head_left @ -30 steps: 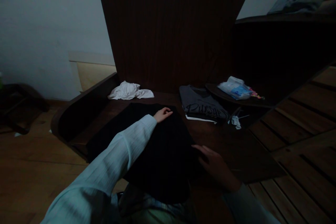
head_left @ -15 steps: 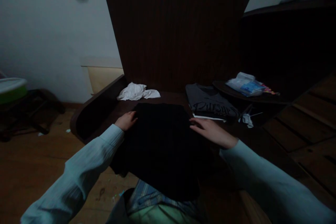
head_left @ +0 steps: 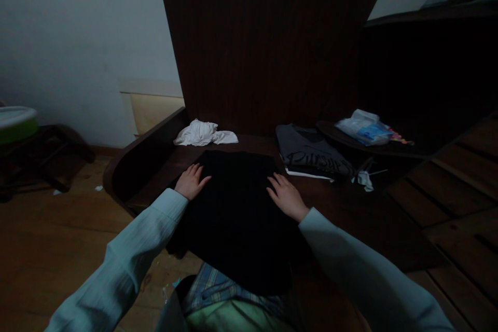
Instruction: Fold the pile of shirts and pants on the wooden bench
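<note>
A black garment (head_left: pixel 235 202) lies spread on a dark wooden surface (head_left: pixel 338 207) in front of me, its near end hanging over the edge. My left hand (head_left: pixel 190 181) rests flat on the garment's left side with fingers stretched out. On its right side my right hand (head_left: pixel 286 197) lies palm down, fingers apart. Both arms wear pale light-blue sleeves. Neither hand grips anything.
A crumpled white cloth (head_left: pixel 202 133) lies at the back left. A folded grey printed shirt (head_left: pixel 313 155) sits at the back right, beside a plastic packet (head_left: pixel 363 127) on a dark tray. A dark panel stands behind. Wooden slats (head_left: pixel 459 181) run to the right.
My left hand drew back from the garment's far middle to its left side. My right hand moved forward, then inward onto the right side. Both now lie flat.
</note>
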`<state>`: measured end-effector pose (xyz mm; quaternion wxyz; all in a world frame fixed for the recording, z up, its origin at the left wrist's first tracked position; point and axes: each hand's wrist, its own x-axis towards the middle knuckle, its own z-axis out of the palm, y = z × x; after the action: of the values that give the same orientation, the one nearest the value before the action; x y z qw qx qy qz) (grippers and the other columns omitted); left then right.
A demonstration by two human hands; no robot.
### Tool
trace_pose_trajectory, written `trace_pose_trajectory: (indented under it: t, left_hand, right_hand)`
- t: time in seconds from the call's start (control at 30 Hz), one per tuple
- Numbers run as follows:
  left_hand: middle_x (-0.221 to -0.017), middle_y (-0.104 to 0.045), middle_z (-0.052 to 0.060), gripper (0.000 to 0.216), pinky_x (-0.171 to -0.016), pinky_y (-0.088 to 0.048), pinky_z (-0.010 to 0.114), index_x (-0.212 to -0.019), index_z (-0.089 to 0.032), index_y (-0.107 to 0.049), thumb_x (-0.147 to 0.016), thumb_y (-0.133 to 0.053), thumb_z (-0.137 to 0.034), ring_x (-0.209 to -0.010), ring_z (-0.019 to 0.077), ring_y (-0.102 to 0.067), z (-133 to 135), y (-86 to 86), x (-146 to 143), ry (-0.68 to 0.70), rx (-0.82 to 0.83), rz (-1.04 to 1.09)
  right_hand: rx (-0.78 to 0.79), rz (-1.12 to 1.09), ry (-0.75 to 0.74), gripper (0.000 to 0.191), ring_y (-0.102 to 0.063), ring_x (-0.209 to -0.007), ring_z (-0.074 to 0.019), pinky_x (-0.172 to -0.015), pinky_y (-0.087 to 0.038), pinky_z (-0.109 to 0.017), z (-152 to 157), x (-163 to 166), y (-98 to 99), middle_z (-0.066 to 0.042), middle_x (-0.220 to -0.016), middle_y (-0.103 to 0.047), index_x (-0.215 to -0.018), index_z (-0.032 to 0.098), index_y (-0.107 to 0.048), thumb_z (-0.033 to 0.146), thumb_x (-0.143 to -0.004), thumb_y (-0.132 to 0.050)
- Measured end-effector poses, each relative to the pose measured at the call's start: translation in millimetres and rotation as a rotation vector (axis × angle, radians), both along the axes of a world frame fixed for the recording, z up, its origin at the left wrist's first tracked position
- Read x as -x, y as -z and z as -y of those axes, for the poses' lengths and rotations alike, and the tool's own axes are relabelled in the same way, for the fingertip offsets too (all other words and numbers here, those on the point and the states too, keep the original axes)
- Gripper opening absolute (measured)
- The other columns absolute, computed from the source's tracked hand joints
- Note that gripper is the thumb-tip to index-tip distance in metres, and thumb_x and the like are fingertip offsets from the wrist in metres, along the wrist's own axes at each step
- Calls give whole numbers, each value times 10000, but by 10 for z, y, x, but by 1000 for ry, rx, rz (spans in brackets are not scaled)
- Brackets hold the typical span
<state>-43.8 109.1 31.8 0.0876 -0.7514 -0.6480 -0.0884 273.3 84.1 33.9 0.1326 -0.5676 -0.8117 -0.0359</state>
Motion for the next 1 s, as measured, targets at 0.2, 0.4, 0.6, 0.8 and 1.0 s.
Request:
trace_pose_trajectory:
  t: [0.2, 0.4, 0.6, 0.8, 1.0]
  left_hand:
    - [-1316, -435, 152, 568, -997, -320, 368, -1237, -71, -442, -860, -302, -474, -1230, 261, -368, 10, -18, -17, -9, 21, -14]
    - [-1313, -437, 156, 561, -990, -327, 373, -1214, -75, -460, -854, -313, -479, -1229, 262, -370, 6, -12, -5, 8, 10, 19]
    - [-1307, -450, 135, 543, -976, -342, 377, -1209, -114, -469, -855, -305, -490, -1229, 253, -371, -6, 18, 11, 9, -9, 15]
    - [-1313, -441, 138, 560, -987, -325, 366, -1219, -106, -460, -857, -292, -499, -1232, 248, -366, -14, 36, 14, 0, -6, 13]
    - [-1330, -417, 153, 579, -993, -322, 367, -1242, -80, -436, -857, -302, -491, -1248, 260, -344, 8, -5, -9, -15, 35, 9]
  right_hand:
    - [34, -84, 38, 465, -383, -1215, -225, -999, -331, -353, -32, 2, -27, -128, -1276, -478, -1176, 92, -521, 389, -888, -309]
    - [32, -73, 70, 528, -382, -1210, -251, -960, -354, -391, -40, 6, -42, -161, -1268, -473, -1183, 68, -504, 449, -879, -303]
    - [11, -31, 73, 565, -415, -1187, -251, -959, -345, -389, -69, -22, -33, -155, -1264, -483, -1202, 89, -485, 491, -877, -257]
    - [64, -41, 151, 602, -390, -1215, -254, -975, -328, -378, -171, -185, -40, -185, -1286, -452, -1218, 50, -459, 498, -876, -247]
    - [140, -36, 94, 616, -318, -1264, -272, -1008, -305, -395, -115, -254, -52, -179, -1374, -332, -1262, 65, -418, 511, -845, -339]
